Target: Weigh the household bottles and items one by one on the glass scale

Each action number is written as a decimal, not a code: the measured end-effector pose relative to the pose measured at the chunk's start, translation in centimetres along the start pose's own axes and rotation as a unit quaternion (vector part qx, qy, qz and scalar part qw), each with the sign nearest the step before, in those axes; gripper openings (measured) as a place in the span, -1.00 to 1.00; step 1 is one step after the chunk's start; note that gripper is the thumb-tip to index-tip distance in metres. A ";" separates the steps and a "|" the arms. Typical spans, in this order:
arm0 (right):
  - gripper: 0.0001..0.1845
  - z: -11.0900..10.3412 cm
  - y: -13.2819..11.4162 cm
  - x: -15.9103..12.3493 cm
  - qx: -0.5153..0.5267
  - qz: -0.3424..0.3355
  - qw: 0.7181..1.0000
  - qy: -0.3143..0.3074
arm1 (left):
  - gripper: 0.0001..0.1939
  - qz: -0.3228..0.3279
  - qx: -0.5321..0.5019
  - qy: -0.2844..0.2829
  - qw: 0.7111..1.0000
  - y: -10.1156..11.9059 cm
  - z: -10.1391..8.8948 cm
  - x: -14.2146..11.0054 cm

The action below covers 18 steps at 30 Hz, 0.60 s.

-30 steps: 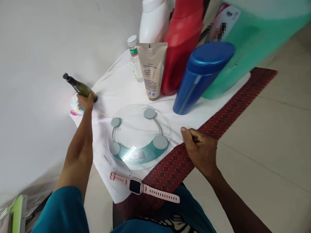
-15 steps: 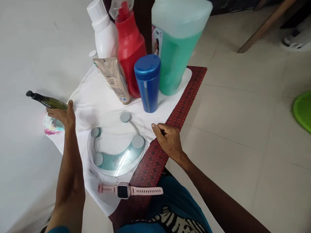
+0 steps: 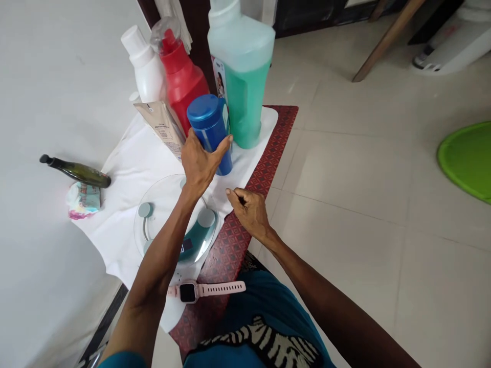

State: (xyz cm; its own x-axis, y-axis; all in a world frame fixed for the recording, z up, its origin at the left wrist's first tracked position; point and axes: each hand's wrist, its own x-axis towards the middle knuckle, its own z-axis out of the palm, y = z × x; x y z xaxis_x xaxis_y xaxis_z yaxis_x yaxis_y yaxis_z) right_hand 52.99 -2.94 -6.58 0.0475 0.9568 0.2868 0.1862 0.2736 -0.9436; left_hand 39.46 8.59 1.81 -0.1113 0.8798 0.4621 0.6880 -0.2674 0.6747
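Note:
My left hand (image 3: 200, 162) is wrapped round the lower part of a blue lidded canister (image 3: 209, 128) that stands on the white cloth (image 3: 126, 168). My right hand (image 3: 248, 209) rests on the red patterned mat (image 3: 245, 204), its fingers curled with nothing visible in them. A round glass weighing scale (image 3: 153, 214) lies under my left forearm. A dark green bottle (image 3: 79, 172) lies on its side at the left, next to a small crumpled packet (image 3: 82, 199). A pink smartwatch (image 3: 203, 290) lies flat near me.
Behind the canister stand a large jug of green liquid (image 3: 245, 76), a red bottle (image 3: 182, 82), a white bottle (image 3: 144, 69) and a beige tube (image 3: 163, 125). A white wall runs along the left. A green mat (image 3: 466, 158) lies on the tiled floor at right.
My left hand let go of the dark green bottle, which now lies on its side, and moved right to grip the blue canister. The view shifted right; my right hand hardly moved.

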 end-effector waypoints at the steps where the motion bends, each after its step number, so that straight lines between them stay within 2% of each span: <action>1: -0.25 0.0 0.0 0.0 0.000 -0.003 1.000 0.001 | -0.29 -0.006 0.000 0.009 1.000 -0.1 0.1 0.0; 4: -0.25 0.0 0.0 0.1 0.003 -0.008 1.000 0.006 | -0.37 -0.013 -0.019 0.031 0.999 0.4 -0.8 -0.7; 8: -0.28 0.0 0.2 0.0 0.009 -0.001 1.000 0.006 | -0.46 -0.010 -0.071 0.077 0.994 2.5 -4.0 -2.5; 11: -0.31 0.0 0.2 -0.1 0.013 0.008 1.000 0.005 | -0.46 0.025 -0.090 0.134 0.987 4.3 -7.8 -3.6; 15: -0.31 -0.1 0.2 -0.2 0.010 0.008 1.000 0.002 | -0.51 0.070 -0.065 0.212 0.973 5.6 -14.0 -5.6; 18: -0.32 -0.1 0.2 -0.2 0.005 0.006 1.000 -0.005 | -0.54 0.041 -0.010 0.232 0.972 5.6 -17.5 -8.0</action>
State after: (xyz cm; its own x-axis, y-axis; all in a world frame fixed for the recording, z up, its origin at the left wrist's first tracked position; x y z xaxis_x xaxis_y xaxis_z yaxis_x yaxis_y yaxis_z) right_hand 53.14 -3.12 -6.85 0.0399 0.9608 0.2744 0.1757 0.2636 -0.9485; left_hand 31.66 -6.82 11.93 -0.3714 0.5836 0.7221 0.6945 -0.3416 0.6333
